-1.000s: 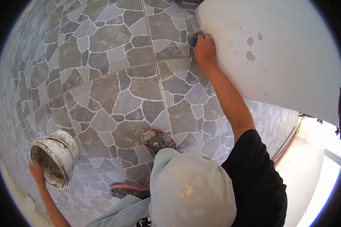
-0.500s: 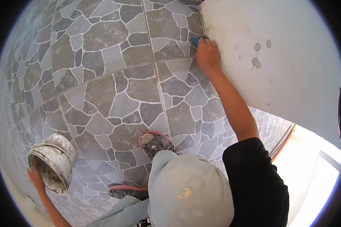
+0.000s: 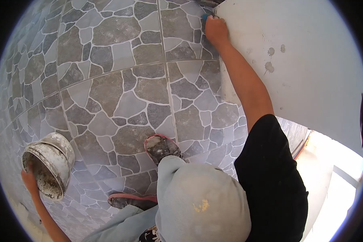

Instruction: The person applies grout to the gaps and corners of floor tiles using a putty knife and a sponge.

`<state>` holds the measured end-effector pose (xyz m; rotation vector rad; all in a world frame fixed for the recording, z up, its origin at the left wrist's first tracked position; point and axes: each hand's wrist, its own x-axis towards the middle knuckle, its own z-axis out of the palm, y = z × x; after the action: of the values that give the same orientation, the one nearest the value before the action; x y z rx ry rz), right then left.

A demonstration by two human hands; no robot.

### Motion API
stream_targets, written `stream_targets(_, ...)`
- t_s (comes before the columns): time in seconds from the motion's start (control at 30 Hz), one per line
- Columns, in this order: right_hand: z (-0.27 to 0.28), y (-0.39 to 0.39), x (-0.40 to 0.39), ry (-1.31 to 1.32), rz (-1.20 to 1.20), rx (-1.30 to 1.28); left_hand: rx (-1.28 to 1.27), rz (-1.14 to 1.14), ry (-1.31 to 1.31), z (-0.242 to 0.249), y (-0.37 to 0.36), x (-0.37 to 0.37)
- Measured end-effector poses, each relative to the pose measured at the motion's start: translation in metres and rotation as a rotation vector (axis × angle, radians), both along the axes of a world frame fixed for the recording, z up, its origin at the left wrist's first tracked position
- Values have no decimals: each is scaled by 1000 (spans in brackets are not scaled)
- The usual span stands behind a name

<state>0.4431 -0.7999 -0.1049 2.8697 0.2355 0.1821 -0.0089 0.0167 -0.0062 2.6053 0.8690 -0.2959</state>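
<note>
Fingers [image 3: 214, 25] of my right hand [image 3: 216, 30] are curled tight around one small blue tool [image 3: 205, 17], only a sliver of which shows above the knuckles, at about one o'clock in the view. That tool sits against the lower edge of the white wall [image 3: 306, 64], right where the wall meets the stone-pattern floor [image 3: 117, 80]. I count three grey blotches [image 3: 269, 66] on the wall, at about two o'clock, well apart from the hand.

My left hand [image 3: 28, 181] is at about eight o'clock, its fingers clamped on the rim of one plaster-crusted bucket [image 3: 48, 163]; it lies tilted on its side, mouth turned toward the lower left, with grey residue inside. The bucket appears to touch the floor, though I cannot tell for certain.

Two shoes with pink edging stand on the floor: one shoe [image 3: 161, 147] near the centre, the other shoe [image 3: 131, 200] at about six o'clock. One raised knee in grey trousers [image 3: 201, 201] fills the lower middle, and one black sleeve [image 3: 270, 169] covers the right upper arm.
</note>
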Motion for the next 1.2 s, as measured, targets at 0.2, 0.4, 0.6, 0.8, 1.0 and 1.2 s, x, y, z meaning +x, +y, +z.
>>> stream_targets(0.2, 3, -20, -233, 65, 32, -40, -16, 11, -72, 1, -2, 3)
stream_targets(0.4, 72, -12, -312, 476, -206, 149, 87, -43, -47, -7, 4, 2)
stream_targets(0.6, 22, -4, -179, -67, 0, 278, -2, -74, -101, -6, -5, 5)
stream_targets(0.8, 14, -36, -352, 158, -50, 335, -7, -56, -128, -6, -8, 6)
stream_targets(1.0, 5, -11, -310, 89, -135, 297, 71, -56, -85, 2, -6, 9)
stream_targets(1.2, 15, 16, -206, 61, -140, 252, 115, -83, -70, -9, 4, 8)
